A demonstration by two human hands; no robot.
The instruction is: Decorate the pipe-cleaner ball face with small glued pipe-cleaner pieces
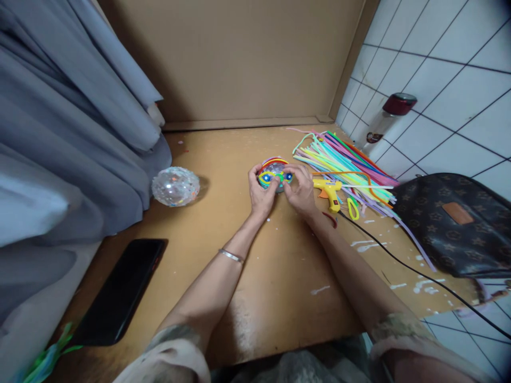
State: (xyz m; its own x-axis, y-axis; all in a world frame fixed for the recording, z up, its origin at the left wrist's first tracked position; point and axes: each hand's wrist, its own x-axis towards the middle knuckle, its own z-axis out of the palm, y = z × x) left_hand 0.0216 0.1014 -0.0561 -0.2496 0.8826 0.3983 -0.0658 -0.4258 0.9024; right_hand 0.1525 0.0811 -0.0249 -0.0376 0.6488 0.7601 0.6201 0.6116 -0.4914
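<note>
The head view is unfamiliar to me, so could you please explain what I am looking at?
There is no machine here, just a person working with bare hands. The single picture comes from a camera worn on that person's head, looking forward and down. The left hand and right hand together hold a small decorated ball, banded in bright colours with blue spots. On the table, a clear ball and a black phone lie to the left; coloured pipe cleaners, a yellow glue gun and a dark bag lie to the right.

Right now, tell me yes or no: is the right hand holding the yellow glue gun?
No, the yellow glue gun lies on the table while the right hand touches the decorated ball.
</note>
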